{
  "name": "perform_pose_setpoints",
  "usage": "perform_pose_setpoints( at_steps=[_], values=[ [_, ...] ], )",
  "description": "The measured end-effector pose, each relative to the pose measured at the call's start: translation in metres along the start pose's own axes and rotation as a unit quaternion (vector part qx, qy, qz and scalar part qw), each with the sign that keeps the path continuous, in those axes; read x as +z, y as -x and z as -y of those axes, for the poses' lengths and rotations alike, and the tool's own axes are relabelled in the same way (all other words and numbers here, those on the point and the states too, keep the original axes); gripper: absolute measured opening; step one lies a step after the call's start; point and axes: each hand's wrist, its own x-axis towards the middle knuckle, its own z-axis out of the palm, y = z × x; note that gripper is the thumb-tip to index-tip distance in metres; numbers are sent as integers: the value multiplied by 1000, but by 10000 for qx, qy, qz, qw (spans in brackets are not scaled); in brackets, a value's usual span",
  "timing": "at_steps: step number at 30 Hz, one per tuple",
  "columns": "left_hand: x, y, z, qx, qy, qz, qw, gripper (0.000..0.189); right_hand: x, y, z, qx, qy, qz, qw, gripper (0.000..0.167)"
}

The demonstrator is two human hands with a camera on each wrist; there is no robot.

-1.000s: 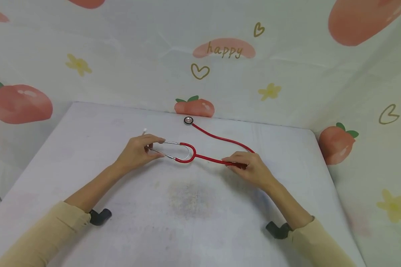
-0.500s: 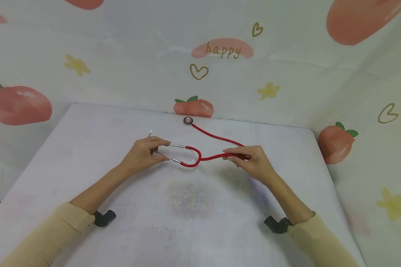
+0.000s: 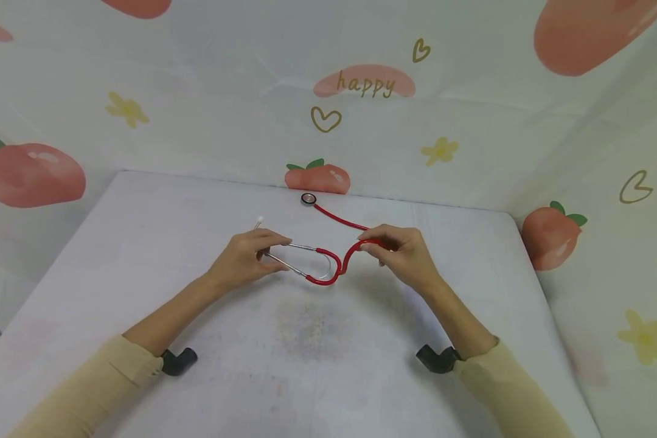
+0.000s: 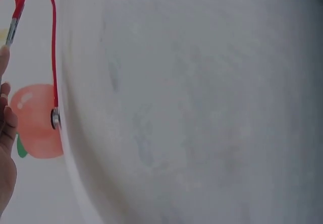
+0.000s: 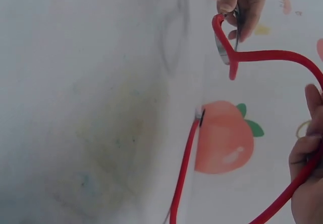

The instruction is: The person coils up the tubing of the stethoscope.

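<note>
A red-tubed stethoscope [image 3: 336, 220] is stretched between both hands above the table. My left hand [image 3: 247, 255] pinches its two metal ear tubes [image 3: 288, 266]; one white eartip [image 3: 260, 219] pokes out behind that hand, and the other is hidden. The red tubing between the hands bends up from the Y-shaped fork [image 3: 328, 281] to my right hand [image 3: 402, 252], whose thumb and fingers grip it. From there the tubing runs back to the round chestpiece [image 3: 308, 199], which lies near the table's far edge. In the right wrist view the tubing [image 5: 272, 56] arches between the hands.
The white table [image 3: 241, 383] has a brownish stain in its middle. A pale cloth wall [image 3: 224, 121] with printed peaches, hearts and flowers rises behind and beside it. Black curved pieces [image 3: 438, 359] stick out at both sleeve cuffs.
My right hand has moved left and slightly away, my left hand right and slightly nearer. The hands are closer, and the once straight tubing between them now bends. The chestpiece stays put.
</note>
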Motion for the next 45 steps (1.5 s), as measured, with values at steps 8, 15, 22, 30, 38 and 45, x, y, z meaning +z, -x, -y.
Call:
perform_pose_setpoints(
  at_steps=[8, 15, 22, 30, 38, 45],
  values=[
    [7, -3, -5, 259, 164, -54, 9995, 52, 7, -16, 24, -252, 1, -43, 9997, 18],
    [9, -7, -13, 301, 61, 81, 9995, 53, 14, -23, 3, 50, -164, 374, 9992, 22],
    [10, -11, -21, 477, -97, 103, 9988, 56, 22, -29, -13, 474, -219, 562, 9971, 18],
    [9, -13, -27, 472, -143, 173, 9986, 56, 28, -37, 4, 167, -54, 705, 9974, 17],
    [9, -14, -32, 565, -145, 142, 9982, 55, 38, -41, -18, 499, 252, 690, 9960, 20],
    [10, -16, -33, 636, -11, 97, 9979, 54, 44, -43, -24, 440, 53, 983, 9942, 14]
  ],
)
